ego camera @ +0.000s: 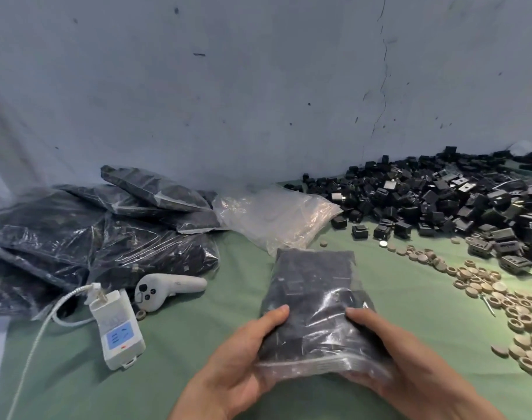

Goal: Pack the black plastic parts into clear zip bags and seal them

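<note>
Green counter (216, 313): loose black parts (440, 201) heaped right, packed bags (92, 237) stacked left. Filled zip bag (313, 292) at centre, left hand (237, 359) and right hand (410, 368) at its near end, fingers (273, 316) clamped on it. Step: likely sealing. Next: press zip strip (307, 366) closed along full width.

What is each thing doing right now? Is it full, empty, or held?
held bag: full, seal cannot tell.
left hand: grips the held bag.
right hand: grips the held bag.
stacked bags: full, piled up.
empty bags: empty, crumpled.
loose black parts: heaped, unpacked.
white device: cable plugged in.
</note>
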Motion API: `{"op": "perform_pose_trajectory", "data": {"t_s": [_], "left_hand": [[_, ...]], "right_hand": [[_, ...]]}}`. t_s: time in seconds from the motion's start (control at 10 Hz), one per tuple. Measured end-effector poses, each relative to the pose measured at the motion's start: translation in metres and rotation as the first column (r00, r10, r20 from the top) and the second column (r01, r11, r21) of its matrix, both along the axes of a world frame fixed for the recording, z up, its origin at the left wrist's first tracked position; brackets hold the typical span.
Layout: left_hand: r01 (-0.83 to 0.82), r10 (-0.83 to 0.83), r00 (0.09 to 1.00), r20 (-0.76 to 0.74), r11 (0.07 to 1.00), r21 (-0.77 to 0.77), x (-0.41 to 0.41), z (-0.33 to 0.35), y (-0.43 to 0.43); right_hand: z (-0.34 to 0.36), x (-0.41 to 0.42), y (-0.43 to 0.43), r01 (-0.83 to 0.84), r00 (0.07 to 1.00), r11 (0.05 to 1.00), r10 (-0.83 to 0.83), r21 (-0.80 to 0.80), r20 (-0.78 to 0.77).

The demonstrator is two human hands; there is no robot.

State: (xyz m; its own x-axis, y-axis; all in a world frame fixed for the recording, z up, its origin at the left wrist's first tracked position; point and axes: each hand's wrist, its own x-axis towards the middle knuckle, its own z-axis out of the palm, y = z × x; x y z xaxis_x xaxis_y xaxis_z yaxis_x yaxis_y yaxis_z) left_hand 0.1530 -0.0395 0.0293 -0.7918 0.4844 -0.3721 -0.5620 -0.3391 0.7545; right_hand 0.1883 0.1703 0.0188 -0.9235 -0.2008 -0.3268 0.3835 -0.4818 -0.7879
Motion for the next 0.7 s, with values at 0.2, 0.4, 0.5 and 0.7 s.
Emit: {"op": "perform_pose_trajectory", "data": {"t_s": [0.2, 0.4, 0.5, 0.7], "left_hand": [[-0.253, 0.230, 0.920, -0.319, 0.967, -0.032, -0.013, 0.024, -0.015], [-0.572, 0.472, 0.649, -0.597, 0.820, 0.026, -0.111, 0.133, -0.064], [-0.737, 0.664, 0.551, -0.506, 0.671, 0.078, -0.178, 0.186, -0.091], [-0.753, 0.653, 0.648, -0.392, 0.626, -0.203, -0.189, 0.154, -0.093]], "right_hand": [[0.011, -0.046, -0.015, -0.022, 0.985, 0.998, 0.012, -0.057, -0.171], [0.088, -0.136, -0.062, 0.163, 0.935, 0.986, -0.167, -0.038, -0.313], [0.088, -0.159, -0.086, 0.207, 0.925, 0.975, -0.167, 0.084, -0.341], [0.022, -0.148, -0.076, 0.244, 0.961, 0.955, -0.216, 0.165, -0.171]]}}
